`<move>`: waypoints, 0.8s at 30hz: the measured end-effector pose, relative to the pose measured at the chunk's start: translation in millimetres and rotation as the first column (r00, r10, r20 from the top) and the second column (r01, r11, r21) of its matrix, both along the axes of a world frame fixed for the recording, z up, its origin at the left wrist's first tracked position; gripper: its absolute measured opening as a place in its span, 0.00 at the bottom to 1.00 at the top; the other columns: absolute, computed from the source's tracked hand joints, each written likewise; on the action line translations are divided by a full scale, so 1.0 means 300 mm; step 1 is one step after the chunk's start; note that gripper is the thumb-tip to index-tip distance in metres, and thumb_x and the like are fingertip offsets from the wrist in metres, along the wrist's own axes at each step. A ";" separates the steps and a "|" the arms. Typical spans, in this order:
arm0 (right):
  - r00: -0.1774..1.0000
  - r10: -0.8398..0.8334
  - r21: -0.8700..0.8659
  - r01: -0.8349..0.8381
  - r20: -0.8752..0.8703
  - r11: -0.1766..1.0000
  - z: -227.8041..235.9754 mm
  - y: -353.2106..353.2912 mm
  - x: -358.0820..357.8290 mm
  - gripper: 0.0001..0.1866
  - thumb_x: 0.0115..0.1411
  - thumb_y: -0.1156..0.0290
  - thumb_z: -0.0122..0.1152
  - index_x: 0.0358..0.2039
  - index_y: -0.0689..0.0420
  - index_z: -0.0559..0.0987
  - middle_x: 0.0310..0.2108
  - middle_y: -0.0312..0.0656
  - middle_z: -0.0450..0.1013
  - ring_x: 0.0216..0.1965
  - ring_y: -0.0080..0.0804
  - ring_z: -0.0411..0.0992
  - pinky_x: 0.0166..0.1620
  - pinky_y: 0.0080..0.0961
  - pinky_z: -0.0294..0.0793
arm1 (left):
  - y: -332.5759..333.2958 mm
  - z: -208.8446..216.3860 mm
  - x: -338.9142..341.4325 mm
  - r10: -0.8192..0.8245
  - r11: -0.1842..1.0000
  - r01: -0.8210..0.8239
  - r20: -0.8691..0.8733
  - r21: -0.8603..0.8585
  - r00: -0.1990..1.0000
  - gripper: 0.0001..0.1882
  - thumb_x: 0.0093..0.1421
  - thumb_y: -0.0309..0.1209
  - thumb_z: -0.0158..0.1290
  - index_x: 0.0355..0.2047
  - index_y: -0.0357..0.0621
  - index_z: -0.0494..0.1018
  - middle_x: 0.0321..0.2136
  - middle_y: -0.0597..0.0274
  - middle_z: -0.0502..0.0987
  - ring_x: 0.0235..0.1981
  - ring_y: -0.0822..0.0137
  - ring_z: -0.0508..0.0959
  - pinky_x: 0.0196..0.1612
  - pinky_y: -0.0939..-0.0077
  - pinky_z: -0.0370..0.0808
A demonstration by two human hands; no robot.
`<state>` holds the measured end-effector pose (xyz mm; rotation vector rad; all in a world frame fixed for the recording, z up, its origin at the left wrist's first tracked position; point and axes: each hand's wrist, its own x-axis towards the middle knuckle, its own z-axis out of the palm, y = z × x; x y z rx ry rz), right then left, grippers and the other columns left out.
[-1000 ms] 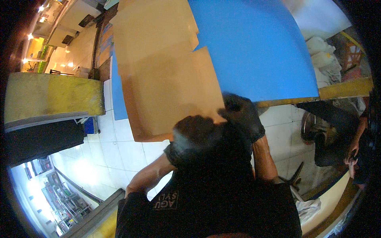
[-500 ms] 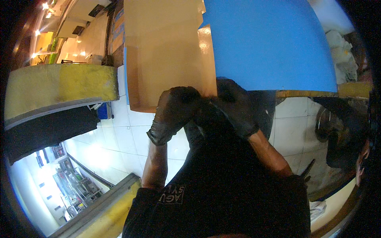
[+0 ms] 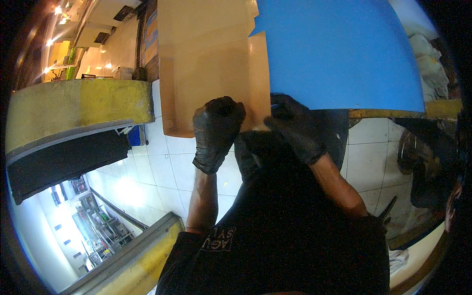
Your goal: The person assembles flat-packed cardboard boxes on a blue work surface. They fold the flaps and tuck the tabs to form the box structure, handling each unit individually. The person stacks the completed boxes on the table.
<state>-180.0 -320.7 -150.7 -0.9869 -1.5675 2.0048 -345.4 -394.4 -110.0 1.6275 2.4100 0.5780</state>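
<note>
A shallow cardboard box [image 3: 204, 54], tan and glossy inside, lies in front of me with its walls folded up. Along its right side is a torn-looking notch. My left hand [image 3: 219, 132], in a black glove, is curled into a fist at the box's near wall, fingers closed over that edge. At the near right corner my right hand [image 3: 297, 125], also gloved in black, is closed around the cardboard; its fingertips are partly hidden. A wide blue panel [image 3: 339, 54] adjoins the box on the right; whether the two are joined I cannot tell.
To the left runs a worn yellow ledge [image 3: 115, 101], with a dark panel [image 3: 69, 157] below it. White floor tiles [image 3: 169, 169] show beneath my arms. White bundled plastic [image 3: 427, 64] sits beyond the blue panel. Along the panel's near side is a wooden edge [image 3: 383, 113].
My left hand has drawn away from the right hand, leftward along the near wall, and turned more upright. The right hand remains at the corner. The whole view has shifted slightly.
</note>
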 end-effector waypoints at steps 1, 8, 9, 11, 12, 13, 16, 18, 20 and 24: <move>1.000 -0.011 0.060 0.009 0.029 0.998 0.009 -0.006 -0.008 0.18 0.53 0.73 0.60 0.46 0.60 0.71 0.39 0.44 0.74 0.39 0.29 0.72 0.44 0.25 0.72 | 0.002 -0.003 0.002 -0.014 0.999 0.014 0.023 -0.028 1.000 0.12 0.54 0.34 0.54 0.19 0.40 0.74 0.16 0.55 0.75 0.17 0.61 0.76 0.23 0.70 0.70; 0.996 -0.031 0.030 0.034 -0.086 0.999 -0.041 -0.029 -0.054 0.20 0.53 0.76 0.58 0.48 0.62 0.70 0.43 0.46 0.72 0.45 0.32 0.70 0.50 0.28 0.68 | -0.009 -0.026 -0.030 -0.149 0.986 0.150 0.021 -0.070 0.989 0.13 0.56 0.37 0.54 0.21 0.40 0.75 0.16 0.56 0.75 0.17 0.61 0.76 0.24 0.70 0.71; 0.994 -0.020 -0.039 0.016 -0.112 0.999 -0.042 -0.028 -0.060 0.20 0.53 0.77 0.58 0.48 0.62 0.70 0.43 0.46 0.72 0.46 0.32 0.70 0.51 0.28 0.68 | -0.011 -0.029 -0.032 -0.165 0.983 0.167 0.023 -0.073 0.986 0.13 0.56 0.37 0.53 0.22 0.40 0.75 0.17 0.55 0.75 0.18 0.61 0.76 0.24 0.70 0.71; 1.000 -0.023 0.013 0.023 -0.015 1.000 0.035 -0.035 -0.050 0.21 0.52 0.77 0.58 0.48 0.63 0.69 0.43 0.47 0.72 0.46 0.33 0.70 0.51 0.28 0.68 | -0.017 -0.044 -0.040 -0.211 0.976 0.211 0.011 -0.062 0.977 0.12 0.57 0.36 0.53 0.24 0.40 0.75 0.19 0.54 0.76 0.19 0.60 0.76 0.25 0.70 0.71; 1.000 -0.020 0.026 0.020 0.002 0.999 0.044 -0.035 -0.048 0.21 0.52 0.77 0.58 0.48 0.63 0.69 0.43 0.47 0.72 0.46 0.33 0.70 0.51 0.28 0.68 | -0.017 -0.053 -0.042 -0.242 0.969 0.242 0.001 -0.046 0.970 0.12 0.57 0.35 0.52 0.25 0.39 0.75 0.19 0.54 0.76 0.20 0.60 0.76 0.25 0.70 0.71; 1.000 -0.017 0.040 0.016 0.019 0.999 0.055 -0.034 -0.046 0.21 0.52 0.78 0.58 0.48 0.63 0.69 0.44 0.47 0.72 0.46 0.33 0.70 0.51 0.28 0.68 | -0.017 -0.055 -0.040 -0.269 0.963 0.268 -0.035 -0.038 0.962 0.11 0.57 0.35 0.52 0.26 0.40 0.75 0.20 0.54 0.76 0.21 0.59 0.77 0.26 0.69 0.71; 1.000 -0.001 0.062 0.002 -0.008 0.998 0.005 -0.023 -0.053 0.21 0.52 0.78 0.58 0.48 0.63 0.69 0.44 0.47 0.72 0.46 0.33 0.70 0.50 0.28 0.69 | -0.017 -0.052 -0.040 -0.311 0.950 0.308 -0.084 -0.046 0.947 0.09 0.57 0.32 0.50 0.26 0.40 0.75 0.23 0.53 0.76 0.23 0.58 0.77 0.27 0.68 0.71; 1.000 -0.018 0.114 0.017 0.009 0.993 -0.001 -0.022 -0.062 0.21 0.52 0.78 0.58 0.48 0.63 0.69 0.44 0.48 0.72 0.46 0.34 0.70 0.50 0.28 0.69 | -0.021 -0.058 -0.047 -0.281 0.957 0.278 -0.041 -0.082 0.959 0.07 0.57 0.30 0.50 0.26 0.41 0.75 0.24 0.53 0.75 0.24 0.58 0.77 0.27 0.68 0.71; 1.000 -0.018 0.104 0.016 0.017 0.994 -0.004 -0.020 -0.067 0.20 0.52 0.78 0.58 0.48 0.62 0.69 0.44 0.47 0.72 0.46 0.34 0.71 0.50 0.28 0.69 | -0.010 -0.036 -0.029 -0.145 0.976 0.158 0.092 -0.150 0.985 0.08 0.57 0.29 0.49 0.27 0.40 0.75 0.23 0.52 0.75 0.24 0.58 0.77 0.27 0.68 0.71; 0.997 -0.021 0.195 0.007 0.068 0.981 0.016 -0.012 -0.063 0.20 0.52 0.78 0.58 0.47 0.63 0.70 0.44 0.47 0.72 0.46 0.33 0.71 0.50 0.28 0.70 | -0.008 -0.053 -0.049 -0.274 0.962 0.273 -0.004 -0.008 0.962 0.09 0.59 0.29 0.48 0.27 0.37 0.74 0.21 0.52 0.75 0.21 0.61 0.76 0.25 0.70 0.70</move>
